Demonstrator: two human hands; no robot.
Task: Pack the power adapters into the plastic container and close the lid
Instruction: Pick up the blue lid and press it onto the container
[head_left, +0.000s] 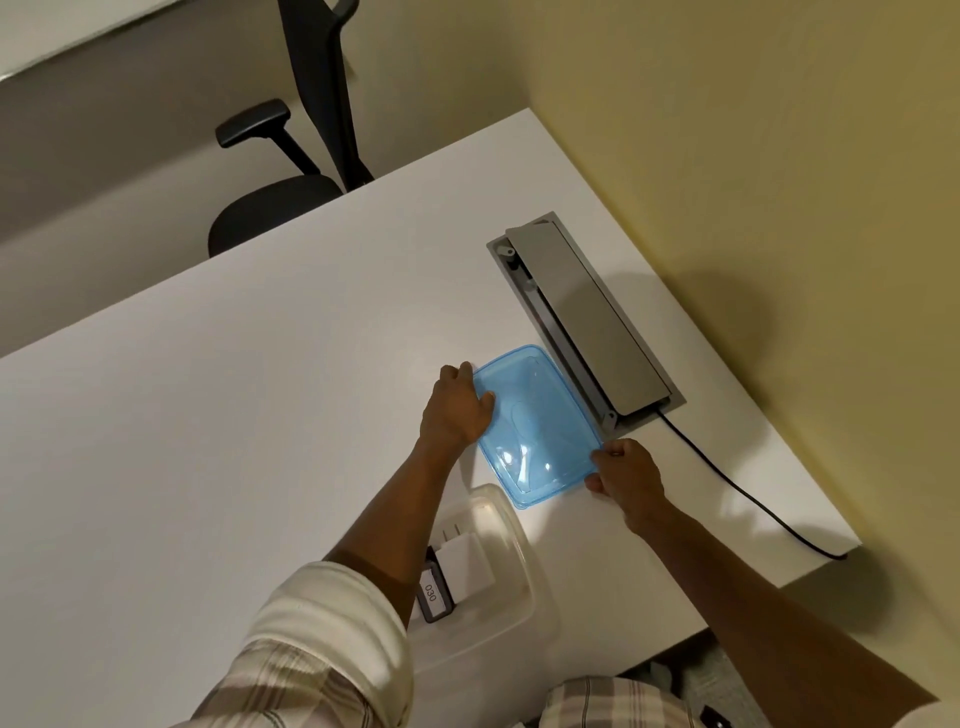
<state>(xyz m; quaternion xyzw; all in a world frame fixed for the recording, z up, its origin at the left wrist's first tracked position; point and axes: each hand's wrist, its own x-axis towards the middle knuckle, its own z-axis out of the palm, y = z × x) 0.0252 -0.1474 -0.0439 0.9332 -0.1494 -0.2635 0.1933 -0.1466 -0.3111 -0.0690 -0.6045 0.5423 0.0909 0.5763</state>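
Note:
A translucent blue lid (535, 426) lies flat on the white table (260, 389), beyond the container. My left hand (460, 408) grips its far left edge, thumb over the rim. My right hand (626, 475) pinches its near right corner. The clear plastic container (511, 571) stands open near the table's front edge, partly hidden by my left forearm. Inside it lie a white power adapter (465, 564) with prongs pointing away and a dark adapter (432, 597) bearing a white label reading 030.
A grey cable hatch (587, 317) with its flap raised sits in the table just beyond the lid. A black cable (737, 488) runs from it over the right edge. A black office chair (291, 171) stands behind the table. A yellow wall is on the right.

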